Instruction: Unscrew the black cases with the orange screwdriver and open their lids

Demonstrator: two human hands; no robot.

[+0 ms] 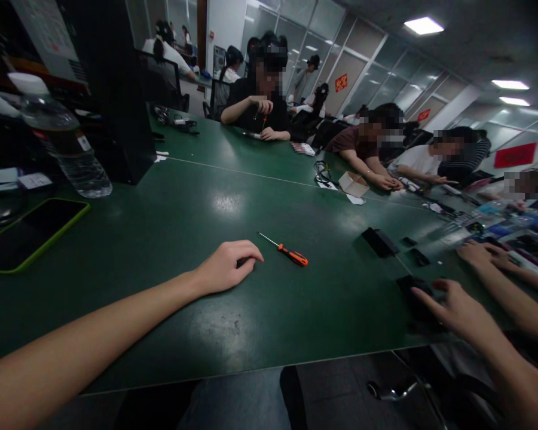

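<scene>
Bare and loosely curled, my left hand (231, 266) rests on the green tabletop (296, 322) with nothing visible in it. Just to the right of its fingertips lies a screwdriver (291, 254) with an orange and black handle, its shaft pointing up and left. Over at the right, near the front edge, my right hand (459, 307) has its thumb and fingers around a dark, box-like object (419, 298). That object is blurred and partly hidden by the hand, so its kind is unclear.
Beyond my right hand lies a black block (379, 242) with small dark pieces (419, 257). A neighbour's hands (475, 254) work at the right. On the left are a phone (31, 236), a water bottle (67, 140) and a black upright panel (112, 89). People sit across the table.
</scene>
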